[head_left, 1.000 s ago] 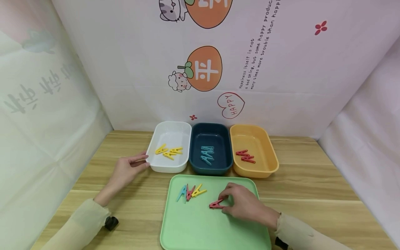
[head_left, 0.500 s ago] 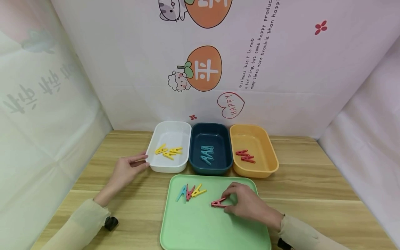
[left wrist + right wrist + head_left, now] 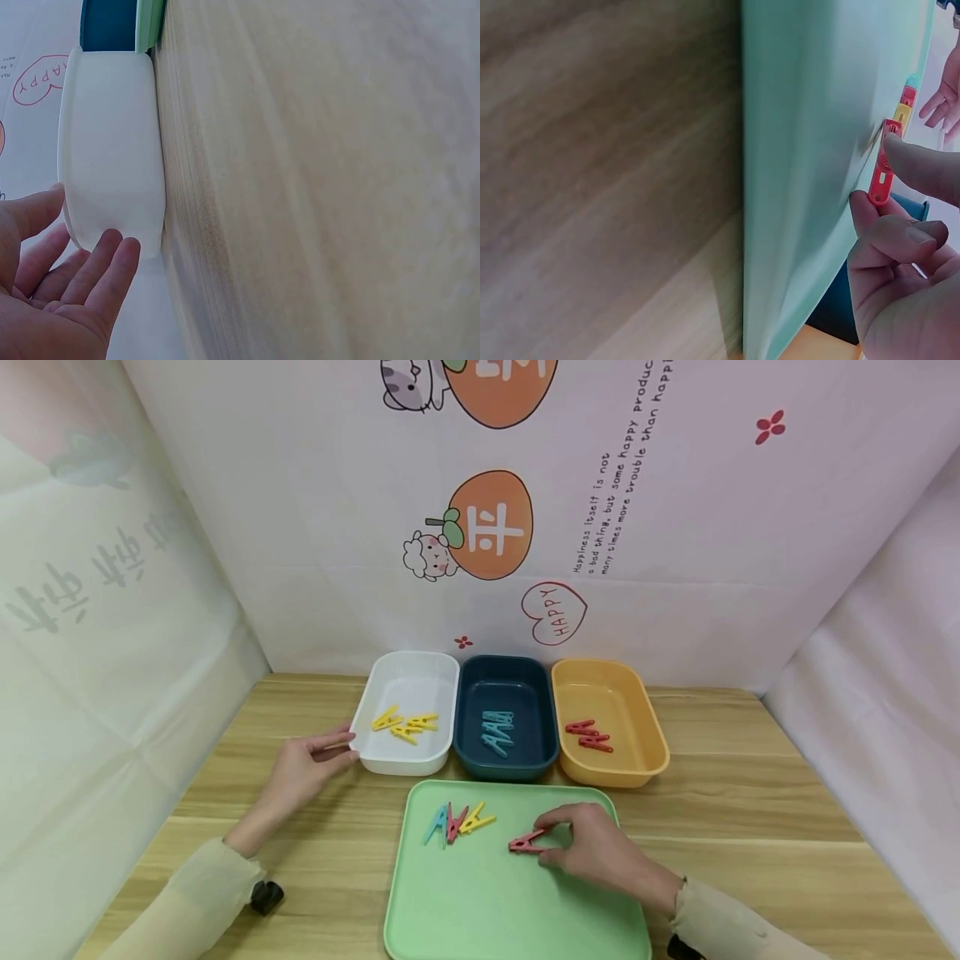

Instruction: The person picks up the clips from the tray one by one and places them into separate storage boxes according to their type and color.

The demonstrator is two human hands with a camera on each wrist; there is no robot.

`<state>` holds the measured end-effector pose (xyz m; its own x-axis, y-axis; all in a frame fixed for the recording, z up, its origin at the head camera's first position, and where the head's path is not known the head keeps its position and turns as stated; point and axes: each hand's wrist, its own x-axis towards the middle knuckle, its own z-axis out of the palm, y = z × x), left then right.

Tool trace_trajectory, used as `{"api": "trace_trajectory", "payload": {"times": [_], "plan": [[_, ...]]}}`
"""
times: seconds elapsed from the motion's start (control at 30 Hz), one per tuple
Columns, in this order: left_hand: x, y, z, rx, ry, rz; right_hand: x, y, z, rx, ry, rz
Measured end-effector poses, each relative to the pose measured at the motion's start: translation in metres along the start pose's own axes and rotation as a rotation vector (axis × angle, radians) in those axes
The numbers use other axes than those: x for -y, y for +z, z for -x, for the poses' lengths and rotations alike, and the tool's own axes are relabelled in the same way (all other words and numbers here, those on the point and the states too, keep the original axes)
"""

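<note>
My right hand (image 3: 603, 853) pinches a red clothespin (image 3: 523, 844) by its legs between thumb and fingers, low over the green tray (image 3: 487, 914). The right wrist view shows the red clothespin (image 3: 879, 180) beside the thumb. Left of it on the tray lie a blue clothespin (image 3: 437, 823), a second red clothespin (image 3: 454, 823) and a yellow clothespin (image 3: 476, 819), close together. My left hand (image 3: 300, 777) touches the left end of the white box (image 3: 405, 766) with its fingers fairly straight; the left wrist view shows the fingers spread at the box's wall (image 3: 116, 135).
Yellow clothespins (image 3: 406, 727) lie in the white box and blue clothespins (image 3: 497, 732) in the dark blue box (image 3: 506, 772). Two red clothespins (image 3: 589, 736) are in the orange box (image 3: 618, 777). The boxes stand side by side behind the tray, before a printed cloth (image 3: 337, 527).
My right hand has shifted slightly to the right across the tray with the pinched red clothespin. My left hand stays at the white box.
</note>
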<state>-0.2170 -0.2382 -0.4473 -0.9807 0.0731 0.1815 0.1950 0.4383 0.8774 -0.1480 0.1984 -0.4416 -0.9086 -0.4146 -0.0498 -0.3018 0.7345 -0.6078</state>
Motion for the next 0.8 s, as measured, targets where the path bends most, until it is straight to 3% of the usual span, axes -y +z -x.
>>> {"api": "trace_trajectory", "payload": {"times": [0.6,0.8], "plan": [[0.0024,0.0001,-0.001,-0.003,0.001,0.002,-0.0077,-0.0007,0.0015,-0.04,0.053,-0.175],[0.0015,0.0,-0.0004,0.0,-0.002,0.007,-0.0078,-0.0018,0.0025,-0.042,0.078,-0.18]]}}
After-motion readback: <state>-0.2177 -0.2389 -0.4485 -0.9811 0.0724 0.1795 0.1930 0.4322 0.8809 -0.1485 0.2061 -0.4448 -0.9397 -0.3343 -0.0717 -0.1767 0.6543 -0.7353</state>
